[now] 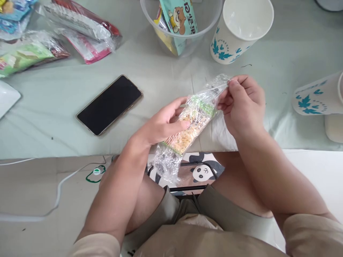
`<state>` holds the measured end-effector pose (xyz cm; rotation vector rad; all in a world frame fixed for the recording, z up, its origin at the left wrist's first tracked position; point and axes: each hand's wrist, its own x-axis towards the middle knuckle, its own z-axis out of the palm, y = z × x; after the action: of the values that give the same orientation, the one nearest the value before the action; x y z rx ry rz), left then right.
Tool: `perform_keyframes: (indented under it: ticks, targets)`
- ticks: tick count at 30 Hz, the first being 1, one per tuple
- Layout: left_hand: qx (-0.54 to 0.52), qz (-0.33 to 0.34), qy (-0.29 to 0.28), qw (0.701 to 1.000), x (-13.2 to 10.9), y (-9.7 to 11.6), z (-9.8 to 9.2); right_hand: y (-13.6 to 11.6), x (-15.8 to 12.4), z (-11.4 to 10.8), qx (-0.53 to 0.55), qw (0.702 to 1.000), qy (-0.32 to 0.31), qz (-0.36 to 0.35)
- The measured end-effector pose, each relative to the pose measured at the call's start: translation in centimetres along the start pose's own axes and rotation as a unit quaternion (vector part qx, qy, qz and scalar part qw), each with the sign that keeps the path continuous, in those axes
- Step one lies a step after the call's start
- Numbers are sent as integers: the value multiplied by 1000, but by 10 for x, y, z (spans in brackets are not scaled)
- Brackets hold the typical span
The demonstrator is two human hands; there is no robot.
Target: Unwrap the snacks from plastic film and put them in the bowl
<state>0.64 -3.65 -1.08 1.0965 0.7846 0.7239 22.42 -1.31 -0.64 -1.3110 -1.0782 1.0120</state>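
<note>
A snack packet (183, 137), its orange-and-green face showing through crinkled clear wrap (167, 164), is held slantwise over the near edge of a cloth-covered tabletop (61, 110), the loose lower end of the wrap dangling past that edge; whether the packet touches the cloth cannot be told. The left hand (163, 123) grips its side, thumb laid across the front, while the right hand (245, 103) pinches the upper end of the wrap between thumb and fingers — the film drawn into taut creases. Near the left hand lies a dark-screened phone (109, 104), set at an angle. Beyond the packet, a clear plastic tub (205, 33) holds a mint-green pouch (189, 18) with a cartoon animal and a yellow packet (160, 22); just beside it is a white paper cup (227, 44) with blue leaf prints, and a matching cup (318, 96) is cut off at the right. Wrapped packets crowd the far left — a green one (29, 55), a dark red one (80, 19), a pink one (92, 51) and blue ones (18, 16). Below the tabletop, a panda-print item (202, 173) shows between the seated person's knees, and a white cable (60, 189) trails across the pale floor (34, 192) to the left
</note>
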Motion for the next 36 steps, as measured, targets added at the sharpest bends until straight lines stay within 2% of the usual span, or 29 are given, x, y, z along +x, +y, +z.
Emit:
perform_keyframes:
  ticks: [1, 3, 5, 8, 10, 12, 16, 21, 25, 28, 31, 34, 36]
  targets:
    - [1, 9, 8, 1000, 1, -1, 0, 2, -2, 0, -9, 999, 8, -33]
    - [0, 33, 11, 999, 2, -3, 0, 3, -7, -1, -66, 987, 3, -144]
    - [6, 47, -4, 999, 4, -5, -2, 2, -12, -1, -165, 953, -49, -251]
    - [35, 48, -31, 998, 4, -8, -5, 1, -19, -1, -278, 900, -142, -304]
    - [54, 50, -36, 997, 4, -10, -7, 2, -20, 0, -295, 891, -156, -307]
    - [62, 50, -39, 996, 4, -11, -8, 2, -21, 1, -285, 897, -137, -309]
    - [58, 54, -50, 996, 5, -12, -8, 0, -20, 2, -245, 920, -85, -294]
    - [21, 50, -65, 996, 6, -7, -7, 0, -12, -4, -155, 962, -78, -210]
    - [-26, 21, -74, 997, 3, 0, -2, 0, -9, -4, -93, 975, -75, -186]
    - [-87, -21, -35, 995, 1, 4, 3, -5, -12, 0, -57, 975, -60, -205]
    - [-108, -21, 31, 993, 2, 7, 6, -7, -11, -1, 10, 977, -52, -206]
    - [-109, 2, 96, 989, 7, 5, 3, 9, 0, -13, 60, 984, -54, -157]
    - [-120, 32, 138, 983, 12, 1, -1, 25, 10, -25, 24, 989, -39, -142]
